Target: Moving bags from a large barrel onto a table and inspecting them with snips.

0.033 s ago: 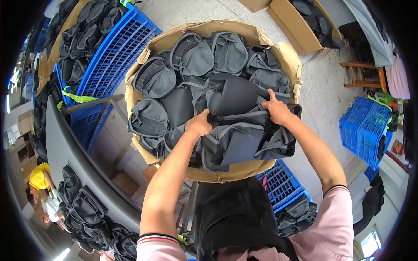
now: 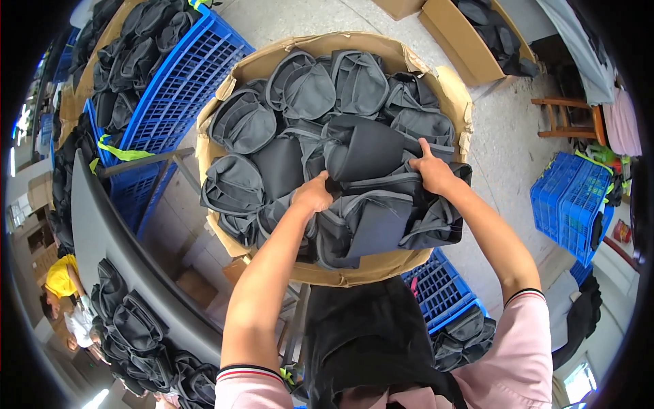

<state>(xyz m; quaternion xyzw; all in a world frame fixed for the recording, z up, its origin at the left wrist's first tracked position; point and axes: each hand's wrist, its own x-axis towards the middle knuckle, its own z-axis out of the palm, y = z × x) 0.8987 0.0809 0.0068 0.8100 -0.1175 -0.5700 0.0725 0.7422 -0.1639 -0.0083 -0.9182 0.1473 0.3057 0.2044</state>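
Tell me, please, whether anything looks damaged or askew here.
Yes: the cardboard box looks worn; its rim is ragged and creased, plainly so at the upper right. The dark fabric pouches inside show no clear damage.

Bags (image 2: 368, 146) are black fabric with grey edging, creased, packed touching in the carton (image 2: 385, 267): rounded ends face up along its far and left walls, smooth panels show mid-pile.
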